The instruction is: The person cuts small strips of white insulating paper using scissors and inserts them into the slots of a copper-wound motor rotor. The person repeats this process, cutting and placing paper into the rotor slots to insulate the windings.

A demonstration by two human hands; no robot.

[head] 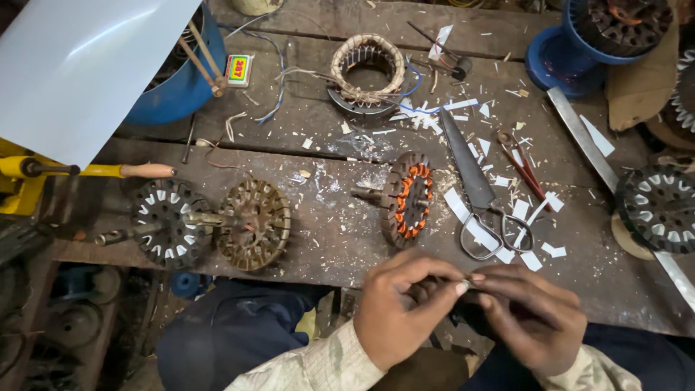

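Nearest the camera: left hand (402, 311) and right hand (532, 318), fingertips pinched together on a small pale strip (469, 284), held just over the near edge of the wooden workbench (326, 232). Both hands are closed narrowly on it; most of the strip is hidden by the fingers.

Strip: long axis seems to run left to right between the two hands; which end leads cannot be told.

On the bench beyond: wound stator with orange coils (409, 199), standing on edge; large scissors (474, 188), blades pointing away; small red-handled pliers (521, 163); scattered white paper offcuts (507, 210).

Risk, as judged: so slight a piece, gripped only at the fingertips, may slip and be lost among the like-coloured offcuts or drop past the bench edge.
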